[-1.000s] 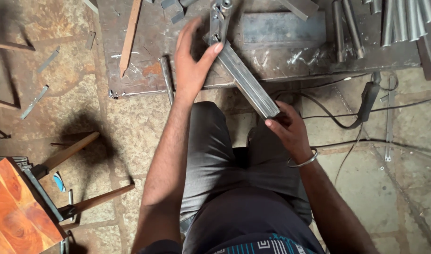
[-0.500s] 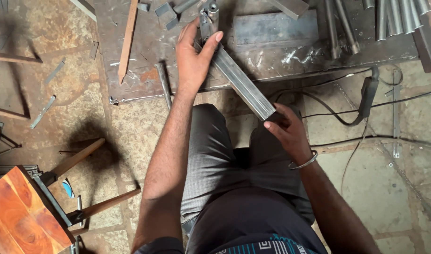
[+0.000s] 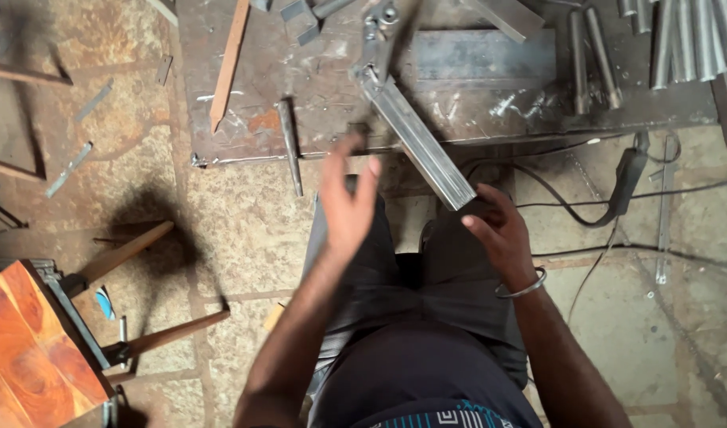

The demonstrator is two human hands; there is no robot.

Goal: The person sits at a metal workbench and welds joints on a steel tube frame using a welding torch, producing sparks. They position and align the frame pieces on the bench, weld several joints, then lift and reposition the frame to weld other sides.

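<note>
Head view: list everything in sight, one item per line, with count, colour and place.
Metal bar: one, grey, slanting off the plate.
Steel plate: one, rusty, top.
Rods: several, grey, top right.
Wooden strip: one, brown, on the plate.
Hammers: two, wooden handles, left floor.
Stool: one, orange top, bottom left.
Cable: one, black, right floor.
Left hand: open, blurred, off the bar.
Right hand: grips the bar's near end.

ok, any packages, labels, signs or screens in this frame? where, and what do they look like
None in view: no package, label, sign or screen.
Closest to a marking: a patterned blue-and-white waistband at the bottom edge, too small to tell more.
Otherwise bare metal: a square steel tube on the welding table, its near end at the right hand; the left hand is blurred in the air.
</note>
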